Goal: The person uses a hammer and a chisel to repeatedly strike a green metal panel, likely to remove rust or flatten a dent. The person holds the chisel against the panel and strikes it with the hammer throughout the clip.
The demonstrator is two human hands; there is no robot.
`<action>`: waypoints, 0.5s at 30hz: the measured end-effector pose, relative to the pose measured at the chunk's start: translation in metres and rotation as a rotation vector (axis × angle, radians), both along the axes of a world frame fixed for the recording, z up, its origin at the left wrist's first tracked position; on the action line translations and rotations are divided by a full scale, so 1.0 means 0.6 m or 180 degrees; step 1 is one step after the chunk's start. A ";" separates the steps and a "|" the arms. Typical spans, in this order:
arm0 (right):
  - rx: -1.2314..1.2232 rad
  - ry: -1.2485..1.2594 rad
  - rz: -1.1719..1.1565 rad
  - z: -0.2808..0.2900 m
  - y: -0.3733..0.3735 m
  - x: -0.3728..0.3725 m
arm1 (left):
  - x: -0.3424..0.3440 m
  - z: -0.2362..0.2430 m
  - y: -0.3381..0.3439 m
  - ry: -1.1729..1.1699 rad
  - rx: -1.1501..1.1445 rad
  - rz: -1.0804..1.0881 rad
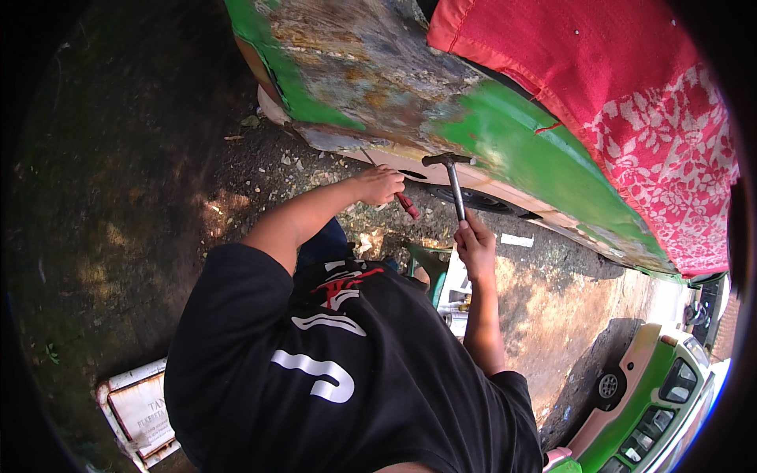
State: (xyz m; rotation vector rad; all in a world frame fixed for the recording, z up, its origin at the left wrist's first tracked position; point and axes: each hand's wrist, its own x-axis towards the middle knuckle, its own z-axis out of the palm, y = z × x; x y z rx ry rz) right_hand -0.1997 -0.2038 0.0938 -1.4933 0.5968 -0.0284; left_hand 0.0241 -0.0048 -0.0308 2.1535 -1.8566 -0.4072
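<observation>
Closed around a red-handled screwdriver [408, 206] is my left hand [380, 185]. Its thin metal shaft points up and away, with the far end at the lower edge of a green vehicle body panel [505, 130]. That panel is scraped to bare, brownish and rusty metal over a wide patch. My right hand [475, 240] grips a hammer [455, 185] by the lower part of its handle. The hammer head is up, close to the panel's lower edge and to the right of the screwdriver; whether it touches the panel I cannot tell.
A red cloth with white flowers [646, 118] drapes over the vehicle at the upper right. A dark wheel [477, 201] shows below the panel. Beside me are a green stool [426, 260] and a white metal sign [142, 414]. A green and white van [643, 402] stands at the lower right.
</observation>
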 end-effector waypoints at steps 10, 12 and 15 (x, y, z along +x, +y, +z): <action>0.0228 0.0031 -0.0198 0.003 0.020 0.008 | 0.017 -0.009 0.003 0.0364 -0.0290 0.0024; 0.0183 0.0065 -0.0202 0.004 0.022 0.007 | 0.012 -0.008 0.001 0.0302 -0.0631 0.0119; 0.0176 0.0074 -0.0202 0.005 0.024 0.005 | 0.007 -0.010 0.004 0.0200 -0.0908 0.0213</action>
